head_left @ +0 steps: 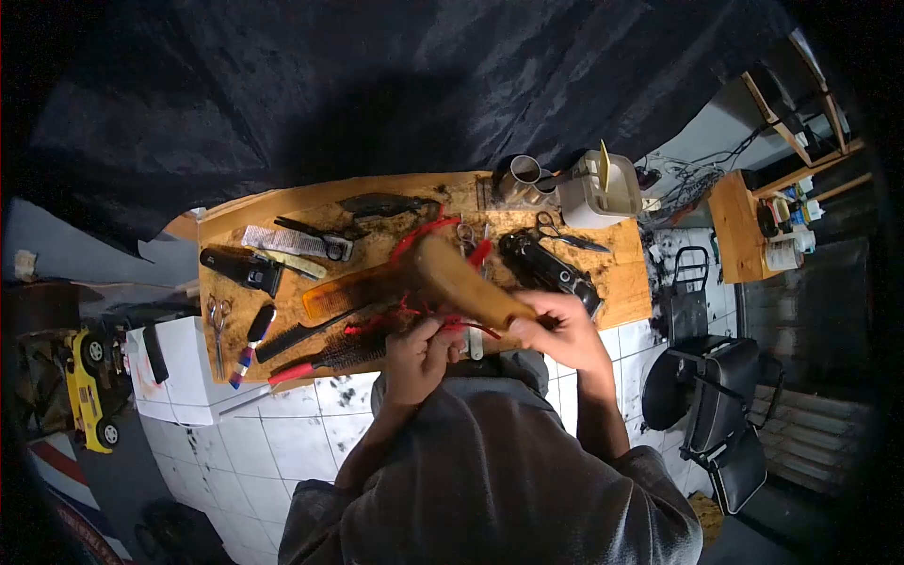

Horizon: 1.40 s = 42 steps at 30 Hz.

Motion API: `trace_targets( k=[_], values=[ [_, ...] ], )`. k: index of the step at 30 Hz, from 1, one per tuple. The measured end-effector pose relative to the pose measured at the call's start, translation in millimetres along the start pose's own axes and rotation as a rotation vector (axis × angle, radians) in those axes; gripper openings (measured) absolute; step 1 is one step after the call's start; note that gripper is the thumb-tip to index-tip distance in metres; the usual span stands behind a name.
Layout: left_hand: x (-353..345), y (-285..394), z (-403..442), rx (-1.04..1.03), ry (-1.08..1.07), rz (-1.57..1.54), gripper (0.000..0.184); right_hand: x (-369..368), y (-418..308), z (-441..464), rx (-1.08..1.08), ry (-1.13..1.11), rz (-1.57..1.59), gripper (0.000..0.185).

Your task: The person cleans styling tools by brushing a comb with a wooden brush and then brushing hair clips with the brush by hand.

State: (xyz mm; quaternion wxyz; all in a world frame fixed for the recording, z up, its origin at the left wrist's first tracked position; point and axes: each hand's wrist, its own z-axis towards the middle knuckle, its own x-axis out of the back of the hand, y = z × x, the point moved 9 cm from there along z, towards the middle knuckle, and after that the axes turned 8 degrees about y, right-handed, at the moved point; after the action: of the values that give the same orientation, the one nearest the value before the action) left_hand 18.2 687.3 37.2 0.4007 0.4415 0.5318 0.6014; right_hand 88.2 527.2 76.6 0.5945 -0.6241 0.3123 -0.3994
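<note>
My right hand [565, 330] is closed round the narrow end of a brown, tapered, handle-like piece [466, 282]. Its wide end points up and left over the table and is blurred, so its exact kind cannot be told. Close by on the left, my left hand [417, 360] has its fingers pinched at a thin red cord-like strand [461, 324], which stretches toward my right hand. An orange comb [341, 294] lies beyond my left hand. Near it are a black comb [301, 337] and a brush with a red handle [290, 373].
The wooden table [621, 282] holds hair clippers [551, 264], a black trimmer [240, 270], scissors [218, 325], a small brush [254, 339], metal cups [520, 174] and a plastic container [598, 198]. A black chair [725, 386] stands right; a yellow toy car [87, 391] is left.
</note>
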Motion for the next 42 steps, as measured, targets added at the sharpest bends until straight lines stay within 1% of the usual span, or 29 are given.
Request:
trace_targets(
  k=[1, 4, 5, 6, 8, 9, 10, 12, 13, 16, 18, 19, 23, 24, 26, 27, 28, 30, 32, 33, 36, 37, 40, 41, 42],
  values=[
    [-0.5, 4.7, 0.9, -0.028, -0.004, 0.033, 0.013, -7.0, 9.5, -3.4, -0.213, -0.078, 0.019, 0.036],
    [-1.9, 13.0, 3.6, -0.006, -0.008, 0.044, 0.012, 6.9, -7.1, 1.4, 0.048, 0.090, -0.205, 0.037],
    [-2.2, 12.5, 3.3, -0.017, -0.013, 0.052, 0.012, 17.7, -1.7, 0.9, 0.050, 0.191, -0.316, 0.038],
    [-2.4, 10.8, 2.0, -0.025, -0.021, 0.060, 0.012, 23.3, -6.1, 1.8, 0.060, 0.285, -0.273, 0.038],
    [-3.7, 10.2, 1.9, -0.029, -0.033, 0.074, 0.013, 37.1, -1.9, 2.7, 0.068, 0.445, -0.283, 0.038],
    [-4.2, 11.4, 2.1, -0.021, -0.036, 0.079, 0.013, 40.3, -3.6, 2.9, 0.016, 0.480, -0.227, 0.037],
    [-3.9, 11.5, 2.2, -0.013, -0.036, 0.086, 0.014, 42.9, 0.6, 2.9, 0.052, 0.518, -0.127, 0.037],
    [-2.3, 4.5, 1.5, 0.018, -0.053, 0.109, 0.014, 45.5, 5.0, 1.1, -0.003, 0.549, -0.055, 0.035],
    [-2.2, 0.3, 1.1, 0.033, -0.061, 0.119, 0.014, 38.3, 6.6, 2.7, -0.042, 0.447, -0.007, 0.034],
    [0.6, -8.6, 1.7, 0.068, 0.025, -0.017, 0.014, 15.8, 12.3, -0.6, -0.130, 0.153, 0.114, 0.031],
    [1.6, -4.1, 3.4, 0.005, 0.013, 0.065, 0.014, -2.0, 12.1, -0.9, -0.114, -0.048, 0.024, 0.032],
    [2.4, -1.8, 4.3, -0.027, 0.007, 0.105, 0.014, -4.7, 22.4, -1.7, -0.195, -0.063, 0.051, 0.033],
    [4.8, 2.3, 3.9, -0.038, -0.023, 0.097, 0.015, 21.5, 4.2, 2.7, 0.083, 0.232, -0.276, 0.038],
    [6.3, -0.4, 1.2, -0.021, -0.011, 0.071, 0.016, 30.2, 4.3, 2.7, 0.083, 0.355, -0.228, 0.040],
    [7.2, -2.4, -1.4, -0.003, -0.001, 0.050, 0.017, 46.9, 6.8, 3.6, 0.042, 0.509, -0.154, 0.041],
    [7.4, -2.9, -2.1, 0.002, 0.000, 0.058, 0.019, 51.6, 7.7, 5.0, -0.020, 0.529, -0.096, 0.041],
    [7.8, -3.3, -2.8, 0.007, 0.001, 0.065, 0.020, 52.7, -2.3, 6.1, -0.014, 0.550, -0.092, 0.039],
    [6.9, -6.2, -3.2, 0.003, 0.005, 0.066, 0.020, 49.8, -2.4, 4.0, -0.047, 0.459, -0.078, 0.037],
    [6.3, -7.0, -1.6, 0.004, 0.011, 0.073, 0.021, 32.7, 3.4, -1.4, -0.102, 0.267, 0.044, 0.033],
    [6.4, -6.2, -0.9, 0.009, 0.016, 0.080, 0.021, 21.1, -3.4, -0.8, -0.035, 0.153, -0.031, 0.032],
    [5.2, -2.9, 0.5, -0.019, 0.002, 0.090, 0.020, -5.3, 1.8, -4.3, -0.121, -0.055, -0.070, 0.035],
    [5.3, -1.4, 1.5, -0.037, -0.007, 0.092, 0.019, -3.7, 12.7, -5.9, -0.218, -0.028, 0.003, 0.038],
    [6.4, 9.2, 3.7, -0.170, -0.018, 0.189, 0.017, 15.5, 7.5, -2.6, 0.018, 0.088, -0.280, 0.039],
    [6.0, 4.7, 2.9, -0.115, -0.014, 0.157, 0.016, 25.4, 6.2, -0.4, 0.023, 0.195, -0.329, 0.043],
    [4.6, -0.5, 0.7, -0.060, -0.012, 0.125, 0.016, 34.0, -1.0, -0.1, 0.106, 0.317, -0.395, 0.041]
  ],
)
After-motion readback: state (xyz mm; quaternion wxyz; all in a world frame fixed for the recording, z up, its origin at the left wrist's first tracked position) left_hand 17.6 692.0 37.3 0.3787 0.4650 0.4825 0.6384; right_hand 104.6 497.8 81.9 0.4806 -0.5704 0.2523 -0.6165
